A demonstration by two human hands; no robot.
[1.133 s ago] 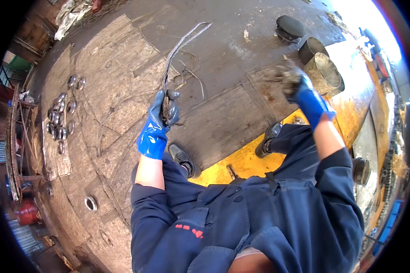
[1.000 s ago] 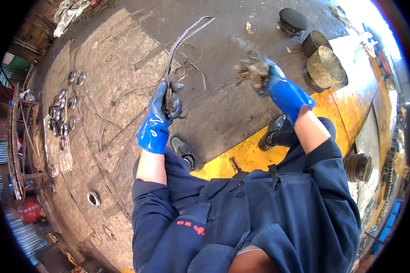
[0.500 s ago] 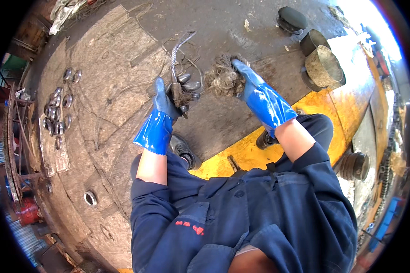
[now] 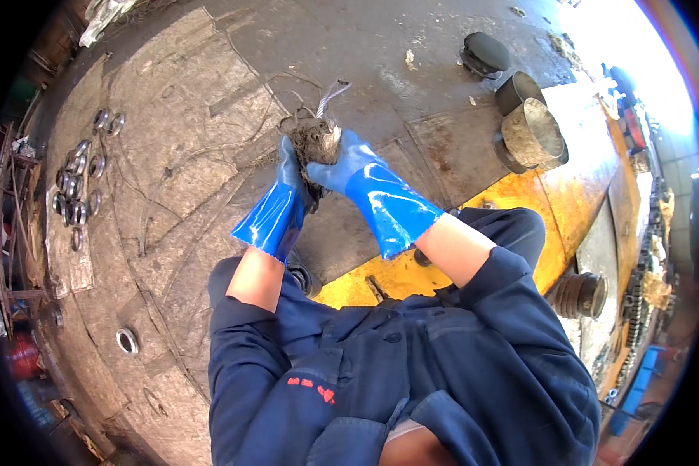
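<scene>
Someone in blue gloves is busy here, bent over with both arms reaching out. The left hand [image 4: 291, 172] and the right hand [image 4: 345, 165] are close together. Between them is a shaggy brown clump [image 4: 312, 141], held up in front of the knees. A bit of grey wire rope [image 4: 332, 96] sticks out past its far side.

I think the work is going on and isn't done, since the clump and rope are up at the hands and not put down. How much is left, I can't tell.

The right hand is wrapped on the near right side of the clump, its thumb pointing at the left hand. There's no gap there. The left hand touches the clump's left side. Its fingers are hidden, so I can't say how tight they curl, or which hand has the rope.

Off to the left, metal rings [image 4: 73, 186] sit in a bunch, and one more ring [image 4: 121, 339] lies alone.
</scene>
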